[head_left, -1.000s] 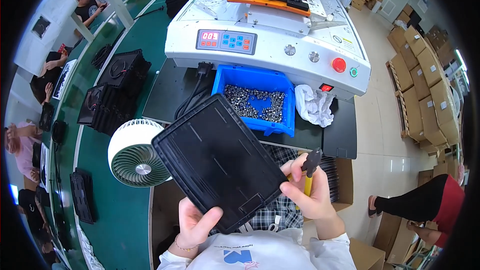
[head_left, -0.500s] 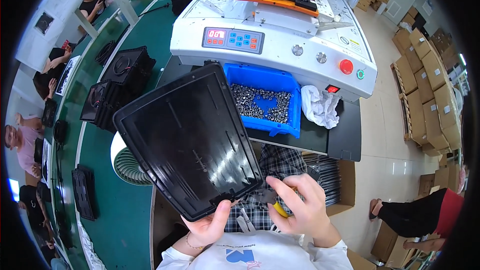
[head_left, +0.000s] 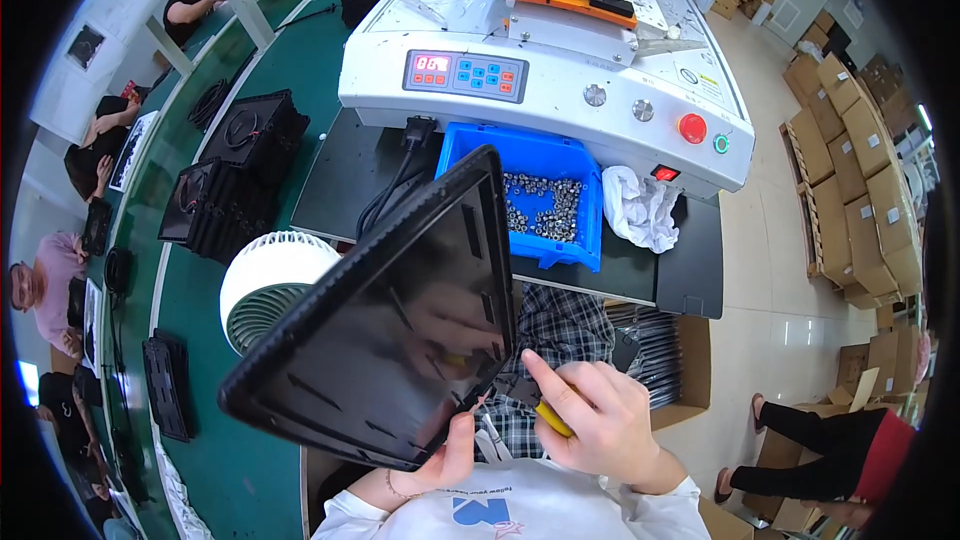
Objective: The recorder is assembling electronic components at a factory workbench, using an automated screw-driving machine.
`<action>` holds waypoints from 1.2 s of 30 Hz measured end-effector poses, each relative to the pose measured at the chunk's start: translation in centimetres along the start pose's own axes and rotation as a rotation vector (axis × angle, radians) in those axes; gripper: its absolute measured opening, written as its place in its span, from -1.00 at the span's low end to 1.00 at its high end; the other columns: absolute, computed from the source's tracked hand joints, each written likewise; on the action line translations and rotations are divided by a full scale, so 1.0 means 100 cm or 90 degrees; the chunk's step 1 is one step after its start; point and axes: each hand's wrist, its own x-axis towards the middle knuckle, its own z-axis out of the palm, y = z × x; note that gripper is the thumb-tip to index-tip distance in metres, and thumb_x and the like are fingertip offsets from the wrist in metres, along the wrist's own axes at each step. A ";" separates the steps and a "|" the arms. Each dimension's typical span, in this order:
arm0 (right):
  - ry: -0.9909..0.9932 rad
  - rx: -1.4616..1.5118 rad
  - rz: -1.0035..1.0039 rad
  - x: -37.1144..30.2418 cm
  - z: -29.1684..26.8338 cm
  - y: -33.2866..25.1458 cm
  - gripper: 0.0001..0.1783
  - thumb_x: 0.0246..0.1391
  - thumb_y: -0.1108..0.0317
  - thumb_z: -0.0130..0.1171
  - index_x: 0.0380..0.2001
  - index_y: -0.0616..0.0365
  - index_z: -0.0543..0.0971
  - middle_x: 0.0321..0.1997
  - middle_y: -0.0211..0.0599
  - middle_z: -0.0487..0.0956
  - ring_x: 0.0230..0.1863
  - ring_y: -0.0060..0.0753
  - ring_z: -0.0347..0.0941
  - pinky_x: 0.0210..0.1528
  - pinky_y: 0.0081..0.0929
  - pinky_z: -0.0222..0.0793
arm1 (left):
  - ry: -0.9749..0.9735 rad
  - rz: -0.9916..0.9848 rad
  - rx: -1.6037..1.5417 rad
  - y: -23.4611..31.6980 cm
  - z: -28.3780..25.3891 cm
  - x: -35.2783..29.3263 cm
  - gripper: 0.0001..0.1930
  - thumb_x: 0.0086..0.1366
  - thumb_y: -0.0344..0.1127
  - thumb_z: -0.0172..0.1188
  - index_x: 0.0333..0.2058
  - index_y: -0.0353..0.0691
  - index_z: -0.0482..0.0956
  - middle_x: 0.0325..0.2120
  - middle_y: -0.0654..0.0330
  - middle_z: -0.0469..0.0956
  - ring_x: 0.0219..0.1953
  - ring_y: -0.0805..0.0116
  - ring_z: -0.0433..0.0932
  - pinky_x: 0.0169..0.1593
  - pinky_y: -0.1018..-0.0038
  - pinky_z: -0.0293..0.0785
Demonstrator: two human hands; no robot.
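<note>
**Left hand [head_left: 440, 465] pinched black panel [head_left: 400, 320] at its lower edge**

The thumb pressed on the edge (the other fingers, mostly hidden behind, were hard to make out), and the panel leaned up and leftward from them. The right hand [head_left: 610, 425] curled around yellow-handled pliers [head_left: 553, 420], index finger extended near the panel. Beyond those fingers stood a blue bin [head_left: 592, 220] of small metal pieces [head_left: 550, 208]; well left of them, a white fan [head_left: 275, 265].
</note>
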 end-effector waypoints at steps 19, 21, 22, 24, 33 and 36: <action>0.090 -0.236 -0.106 0.013 -0.017 0.013 -0.45 -0.54 0.45 0.14 -0.27 -0.12 0.68 -0.57 -0.62 0.32 -0.64 -0.62 0.13 -0.61 -0.61 -0.05 | 0.159 -0.128 -0.630 0.016 0.003 0.001 -0.41 0.30 -0.35 -0.13 0.26 -0.08 -0.14 0.16 -0.02 0.16 0.10 -0.04 0.34 -0.12 0.02 0.55; 0.088 -0.223 -0.096 0.012 -0.013 0.011 -0.46 -0.54 0.45 0.15 -0.27 -0.10 0.67 -0.57 -0.61 0.33 -0.64 -0.61 0.14 -0.61 -0.60 -0.04 | 0.076 -0.168 -0.642 0.015 0.006 -0.003 -0.43 0.30 -0.43 -0.16 0.25 -0.12 -0.11 0.16 -0.01 0.17 0.10 0.00 0.34 -0.12 0.03 0.56; 0.108 -0.217 -0.095 0.012 -0.012 0.011 -0.46 -0.55 0.44 0.17 -0.27 -0.07 0.67 -0.58 -0.60 0.33 -0.63 -0.61 0.15 -0.61 -0.60 -0.02 | 0.051 -0.160 -0.663 0.013 0.006 -0.003 -0.45 0.30 -0.48 -0.19 0.24 -0.15 -0.08 0.15 -0.01 0.18 0.09 0.02 0.36 -0.12 0.04 0.56; 0.087 -0.218 -0.082 0.010 -0.012 0.012 -0.46 -0.54 0.44 0.18 -0.26 -0.05 0.66 -0.57 -0.59 0.34 -0.63 -0.59 0.16 -0.60 -0.59 -0.01 | 0.090 -0.174 -0.642 0.012 0.007 -0.003 -0.47 0.30 -0.47 -0.19 0.24 -0.16 -0.05 0.14 0.00 0.19 0.08 0.03 0.37 -0.12 0.05 0.57; -0.039 -0.099 -0.020 0.007 -0.025 0.023 -0.31 -0.28 0.25 0.29 0.07 -0.01 0.44 -0.36 -0.51 0.38 -0.36 -0.43 0.28 -0.23 -0.44 0.15 | 0.189 -0.058 -0.461 0.006 -0.002 0.008 -0.54 0.31 -0.45 -0.15 0.19 -0.17 0.11 0.11 -0.01 0.26 -0.03 0.04 0.49 -0.17 0.13 0.60; -0.072 -0.127 -0.056 0.006 -0.030 0.024 -0.31 -0.29 0.22 0.30 0.06 -0.05 0.45 -0.33 -0.54 0.41 -0.34 -0.42 0.28 -0.25 -0.43 0.17 | 0.191 -0.049 -0.439 0.005 -0.001 0.009 -0.54 0.30 -0.48 -0.14 0.19 -0.17 0.13 0.12 0.00 0.26 0.05 0.08 0.42 -0.18 0.13 0.59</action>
